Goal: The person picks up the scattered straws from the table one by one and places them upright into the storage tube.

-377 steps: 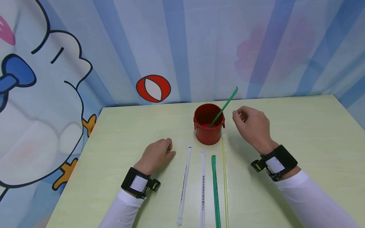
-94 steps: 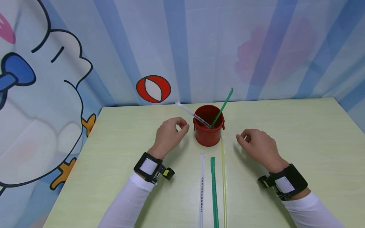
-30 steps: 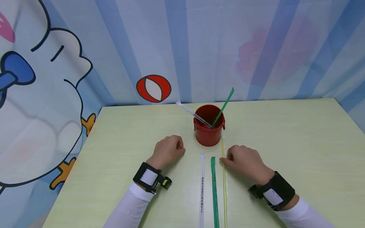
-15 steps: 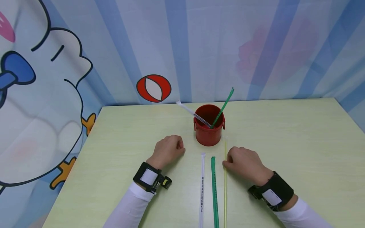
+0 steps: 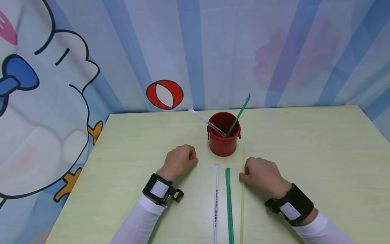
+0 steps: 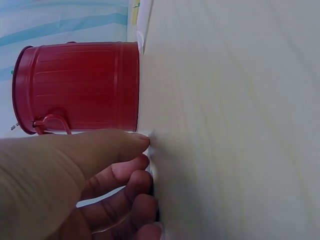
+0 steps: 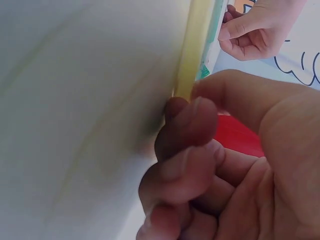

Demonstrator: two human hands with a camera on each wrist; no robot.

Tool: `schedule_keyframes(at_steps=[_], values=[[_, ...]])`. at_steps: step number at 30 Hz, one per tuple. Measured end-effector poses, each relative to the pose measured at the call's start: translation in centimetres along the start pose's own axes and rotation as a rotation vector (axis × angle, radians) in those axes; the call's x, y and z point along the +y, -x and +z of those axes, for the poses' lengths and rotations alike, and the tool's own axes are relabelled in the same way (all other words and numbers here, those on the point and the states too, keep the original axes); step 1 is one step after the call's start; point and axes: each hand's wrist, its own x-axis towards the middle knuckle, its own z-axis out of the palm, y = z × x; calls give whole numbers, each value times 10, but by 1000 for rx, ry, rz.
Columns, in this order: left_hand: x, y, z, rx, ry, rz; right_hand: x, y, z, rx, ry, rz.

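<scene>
My right hand (image 5: 263, 176) pinches a yellow straw (image 5: 242, 210) between thumb and fingers, low over the table. In the right wrist view the yellow straw (image 7: 194, 45) runs up from the fingertips. On the table to its left lie a green wrapped straw (image 5: 230, 206) and a white paper-wrapped straw (image 5: 216, 206) with dark print. My left hand (image 5: 179, 162) rests on the table, fingers loosely curled around nothing, in front of and left of a red bucket (image 5: 222, 147). Inside the bucket lean another white wrapped straw (image 5: 201, 118) and another green straw (image 5: 243, 106).
The pale wooden table (image 5: 320, 142) reaches back to a blue-striped cloth backdrop (image 5: 213, 51) printed with cartoon shapes. Small handle loops stick out from the bucket's sides. Each wrist wears a black strap with a camera.
Earlier, a white straw moved from the table into the bucket, beside the green one. Lately my right hand came down to the yellow straw and shifted it slightly right; my left hand stays put.
</scene>
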Motion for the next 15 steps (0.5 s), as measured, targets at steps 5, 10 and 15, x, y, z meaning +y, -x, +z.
schedule_keyframes(at_steps=[5, 10, 15], values=[[0, 0, 0, 0, 7, -3, 0, 0, 1, 1, 1, -8], [0, 0, 1, -1, 12, -8, 0, 1, 1, 9, 10, -23], [0, 1, 1, 4, 10, -7, -1, 2, -1, 6, 6, -28]])
